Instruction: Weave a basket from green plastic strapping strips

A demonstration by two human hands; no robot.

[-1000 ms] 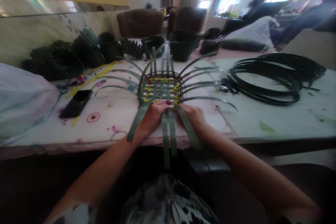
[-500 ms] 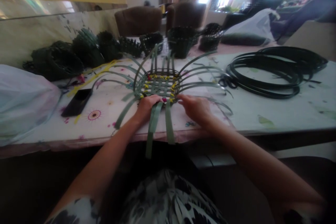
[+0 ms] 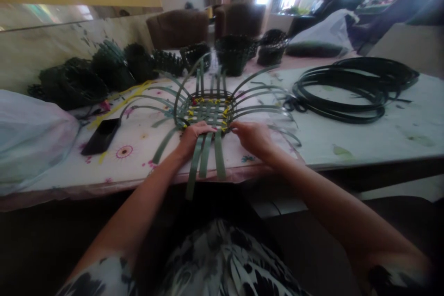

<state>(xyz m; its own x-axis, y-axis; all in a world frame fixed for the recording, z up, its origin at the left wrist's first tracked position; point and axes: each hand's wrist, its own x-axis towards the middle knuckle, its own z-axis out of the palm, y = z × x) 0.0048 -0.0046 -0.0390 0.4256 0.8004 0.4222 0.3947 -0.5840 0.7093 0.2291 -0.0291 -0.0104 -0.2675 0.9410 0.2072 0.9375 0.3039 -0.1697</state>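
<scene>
A half-woven basket of flat green strips lies on the table before me, yellow ties crossing along its base edges. Loose strip ends fan out on all sides, several hanging toward me over the near side. My left hand is closed on the near-left rim, its fingers lying along the edge above the hanging strips. At the near-right corner, my right hand pinches the rim weave, fingertips bent together; exactly which strand lies in them is too small to see.
Coils of dark strip lie to the right, with scissors beside them. A dark phone and a white plastic bag are on the left. Finished dark baskets line the back. A person is at far right.
The view has shifted slightly. The strips hanging near my left hand have spread apart, now showing separately. Both hands stay at the basket's near edge.
</scene>
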